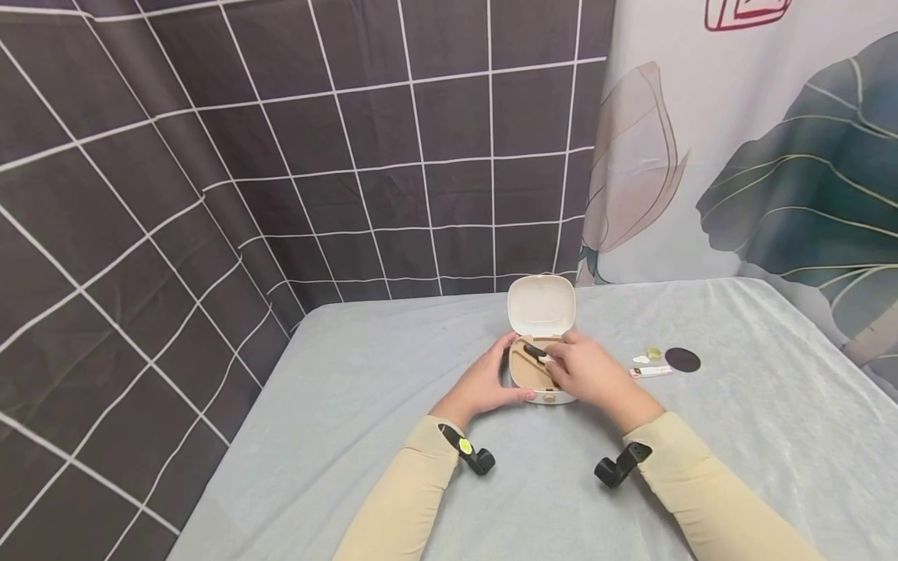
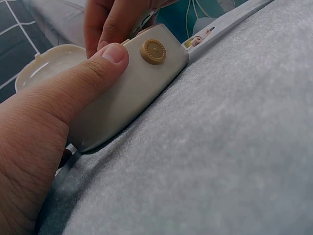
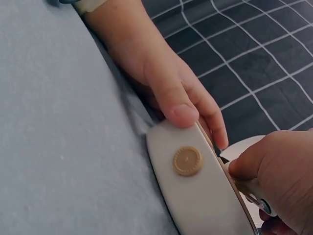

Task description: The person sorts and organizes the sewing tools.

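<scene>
Right hand (image 1: 585,368) pinches the small tool (image 1: 534,351), left hand (image 1: 486,380) grips the case (image 2: 134,90)
Both look light, stiff; I'd hold the smooth case by its sides

head: high, forward-down, farthest | left wrist: close, rightward | right wrist: close, leftward | wrist views share: case (image 2: 136,84)

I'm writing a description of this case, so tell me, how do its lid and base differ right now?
Pose: the lid stands raised at the back, while the base lies on the grey cloth. Colour: the lid's inside is white, while the base's is tan. Detail: the base's front bears a round tan button, while none shows on the lid. Both have rounded corners.
</scene>
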